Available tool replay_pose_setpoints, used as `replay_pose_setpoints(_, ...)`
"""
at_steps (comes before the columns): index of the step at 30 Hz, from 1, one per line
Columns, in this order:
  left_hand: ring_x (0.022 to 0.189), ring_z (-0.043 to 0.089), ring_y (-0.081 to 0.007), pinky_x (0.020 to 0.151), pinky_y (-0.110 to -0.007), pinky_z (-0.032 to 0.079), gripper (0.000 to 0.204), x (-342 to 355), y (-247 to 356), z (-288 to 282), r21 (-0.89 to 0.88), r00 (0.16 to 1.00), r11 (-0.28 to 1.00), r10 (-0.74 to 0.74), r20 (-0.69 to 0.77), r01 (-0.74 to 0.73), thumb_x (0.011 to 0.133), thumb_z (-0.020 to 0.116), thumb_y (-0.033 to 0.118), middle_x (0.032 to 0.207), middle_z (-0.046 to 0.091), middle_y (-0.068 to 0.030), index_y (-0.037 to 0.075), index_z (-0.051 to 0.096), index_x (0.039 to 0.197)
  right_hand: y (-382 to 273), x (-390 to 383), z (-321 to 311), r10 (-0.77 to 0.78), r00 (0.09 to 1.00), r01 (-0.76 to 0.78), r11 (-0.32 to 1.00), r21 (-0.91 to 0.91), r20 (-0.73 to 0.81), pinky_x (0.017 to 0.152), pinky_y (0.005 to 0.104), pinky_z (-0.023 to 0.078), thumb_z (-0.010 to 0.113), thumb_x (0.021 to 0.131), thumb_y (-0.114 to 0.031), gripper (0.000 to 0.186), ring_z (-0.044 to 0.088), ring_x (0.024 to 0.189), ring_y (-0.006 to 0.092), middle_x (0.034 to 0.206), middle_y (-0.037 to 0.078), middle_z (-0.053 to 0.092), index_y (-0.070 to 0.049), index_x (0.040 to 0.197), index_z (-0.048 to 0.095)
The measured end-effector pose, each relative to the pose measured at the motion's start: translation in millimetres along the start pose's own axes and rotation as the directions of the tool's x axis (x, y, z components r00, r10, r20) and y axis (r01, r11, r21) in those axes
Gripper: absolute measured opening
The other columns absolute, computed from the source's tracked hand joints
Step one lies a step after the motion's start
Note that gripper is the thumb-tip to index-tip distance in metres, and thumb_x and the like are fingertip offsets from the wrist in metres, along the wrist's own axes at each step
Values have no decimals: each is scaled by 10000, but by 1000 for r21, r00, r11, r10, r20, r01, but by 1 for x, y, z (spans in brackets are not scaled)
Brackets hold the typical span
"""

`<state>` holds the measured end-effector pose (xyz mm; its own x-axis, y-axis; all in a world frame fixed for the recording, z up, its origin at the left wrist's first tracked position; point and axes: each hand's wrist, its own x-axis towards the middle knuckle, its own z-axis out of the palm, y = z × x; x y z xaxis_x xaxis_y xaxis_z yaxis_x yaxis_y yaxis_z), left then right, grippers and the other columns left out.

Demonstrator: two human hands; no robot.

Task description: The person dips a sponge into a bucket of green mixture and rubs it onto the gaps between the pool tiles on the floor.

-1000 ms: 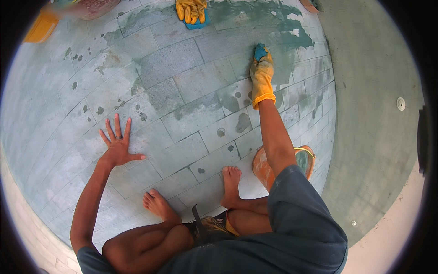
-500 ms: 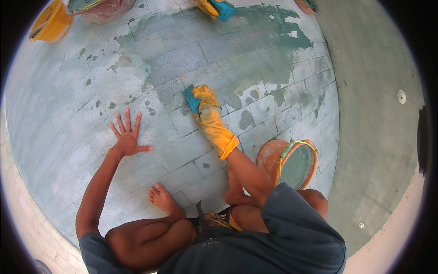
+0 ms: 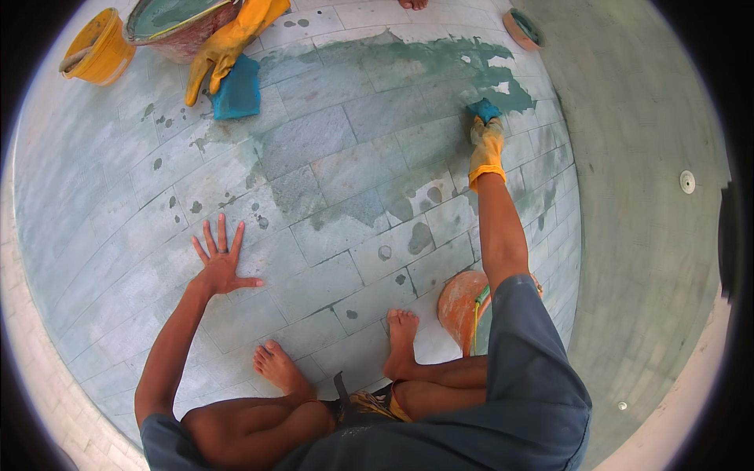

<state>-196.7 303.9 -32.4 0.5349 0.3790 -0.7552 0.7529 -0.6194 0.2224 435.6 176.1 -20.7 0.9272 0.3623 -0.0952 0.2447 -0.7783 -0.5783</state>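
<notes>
My left hand (image 3: 221, 263), bare with a ring on one finger, lies flat on the grey-green tiles (image 3: 271, 259) with its fingers spread. My right arm stretches far forward. In an orange-yellow rubber glove, my right hand (image 3: 487, 141) grips a blue sponge (image 3: 484, 109) against the floor. That sponge sits at the right end of a wet, dark green grout smear (image 3: 416, 67). Lighter, hazy patches and scattered wet spots mark the tiles between my two hands.
At the upper left, a co-worker's yellow-gloved hand (image 3: 222, 56) is at another blue sponge (image 3: 236, 93). A reddish tub (image 3: 184, 51) and a yellow bucket (image 3: 118, 64) stand there. An orange bucket (image 3: 457, 310) is by my right knee. A small round container (image 3: 520, 30) stands near the wall (image 3: 636, 157).
My right hand has moved forward and right with the sponge, from mid-floor to the green smear. The co-worker's glove and sponge have shifted left toward the tub. My left hand stays planted.
</notes>
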Motion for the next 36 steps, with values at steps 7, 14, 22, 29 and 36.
replay_pose_setpoints(7,1403,-372,-580,1045,-789,-179,1541,6,13,-15,-10,996,1000,1,86,0,588,792,820,1594,-326,-325,129,-99,1640,5,14,80,-586,753,443,788,-427,-300,949,282,499,641,955,-133,352,662,1021,232,1221,105,679,-70,1302,625)
replay_pose_setpoints(14,1379,-413,-573,1042,-779,-191,1547,-3,6,-12,13,991,999,-50,124,49,593,801,807,1574,-349,-340,112,-105,1636,-48,-89,125,-671,710,623,740,-254,-215,1019,295,491,673,968,-166,419,644,1120,178,1255,60,662,-85,1369,583)
replay_pose_setpoints(22,1393,-390,-577,1034,-790,-188,1536,3,6,-4,26,999,1000,2,46,-3,600,778,831,1587,-343,-322,133,-115,1637,-75,-233,129,-719,691,722,690,-43,78,1023,298,491,684,968,-186,432,641,1141,179,1269,60,663,-79,1373,580)
replay_pose_setpoints(29,1421,-351,-572,1048,-802,-155,1501,1,0,1,63,999,998,2,-44,1,599,719,888,1621,-312,-282,212,-124,1641,-79,-314,96,-425,659,239,901,363,621,1027,301,491,694,968,-204,445,639,1159,181,1281,61,664,-74,1377,578)
replay_pose_setpoints(36,1439,-319,-576,1063,-804,-128,1482,-6,-2,4,51,998,999,14,-58,-11,597,695,907,1637,-296,-257,236,-109,1645,-103,-316,34,-331,561,-441,656,613,758,985,286,486,723,960,-268,487,632,1137,163,1235,55,673,-64,1377,580)
